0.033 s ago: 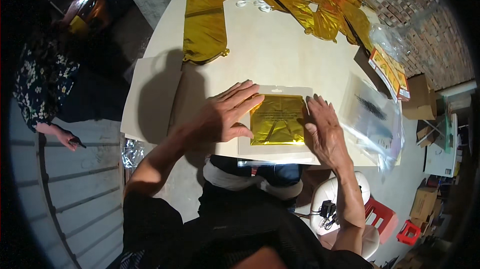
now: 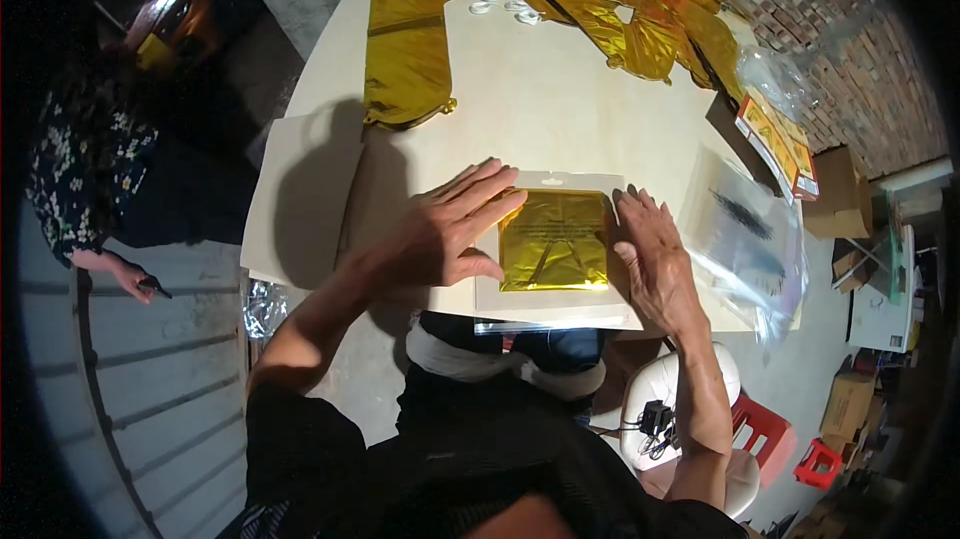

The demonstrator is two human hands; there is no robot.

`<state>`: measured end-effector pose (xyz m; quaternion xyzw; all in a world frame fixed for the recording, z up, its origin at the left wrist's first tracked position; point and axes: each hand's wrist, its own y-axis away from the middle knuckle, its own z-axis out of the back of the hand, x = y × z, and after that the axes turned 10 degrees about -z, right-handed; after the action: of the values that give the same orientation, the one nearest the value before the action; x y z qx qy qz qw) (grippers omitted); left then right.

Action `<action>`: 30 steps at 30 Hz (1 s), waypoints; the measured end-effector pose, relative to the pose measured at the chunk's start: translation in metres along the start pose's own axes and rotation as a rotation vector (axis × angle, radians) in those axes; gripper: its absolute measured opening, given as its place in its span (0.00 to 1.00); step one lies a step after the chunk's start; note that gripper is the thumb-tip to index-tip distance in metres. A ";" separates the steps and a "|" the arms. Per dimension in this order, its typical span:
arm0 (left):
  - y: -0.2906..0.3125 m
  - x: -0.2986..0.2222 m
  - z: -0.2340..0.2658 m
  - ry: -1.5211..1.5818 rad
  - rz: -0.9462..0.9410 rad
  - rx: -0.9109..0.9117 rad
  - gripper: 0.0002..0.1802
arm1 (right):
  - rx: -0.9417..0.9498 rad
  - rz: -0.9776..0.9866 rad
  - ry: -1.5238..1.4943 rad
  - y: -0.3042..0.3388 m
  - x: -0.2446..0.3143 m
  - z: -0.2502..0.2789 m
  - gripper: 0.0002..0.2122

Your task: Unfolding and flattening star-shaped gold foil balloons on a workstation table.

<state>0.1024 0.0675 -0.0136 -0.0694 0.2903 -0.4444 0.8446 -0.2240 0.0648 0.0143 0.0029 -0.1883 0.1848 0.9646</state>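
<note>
Brick walls and stacked boxes ring a pale tabletop (image 2: 560,99). At its near edge lies a clear packet (image 2: 556,244) holding a folded gold foil sheet (image 2: 553,239). Left hand (image 2: 440,234) and right hand (image 2: 650,259) press flat on either side, fingers spread, gripping nothing. Even pressure should keep the foil square inside. Loose gold balloons (image 2: 420,39) lie at the far edge.

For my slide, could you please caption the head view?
Left hand and right hand press a folded gold foil sheet in its clear packet flat on a pale table.
</note>
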 end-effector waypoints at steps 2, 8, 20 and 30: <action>0.001 0.000 0.004 -0.036 -0.008 0.020 0.51 | -0.038 -0.019 -0.046 -0.004 -0.006 0.007 0.22; -0.010 -0.006 0.011 -0.065 0.007 0.111 0.51 | -0.056 -0.050 -0.029 -0.014 -0.029 0.018 0.20; 0.000 0.008 0.004 0.206 0.127 -0.142 0.41 | -0.523 -0.399 0.256 -0.118 -0.215 0.152 0.13; 0.003 0.014 0.005 0.070 0.252 -0.007 0.38 | -0.398 -0.197 0.295 -0.271 -0.391 0.158 0.12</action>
<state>0.1134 0.0572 -0.0165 -0.0197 0.3275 -0.3359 0.8829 -0.5209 -0.3391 0.0356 -0.1953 -0.0771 0.0480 0.9765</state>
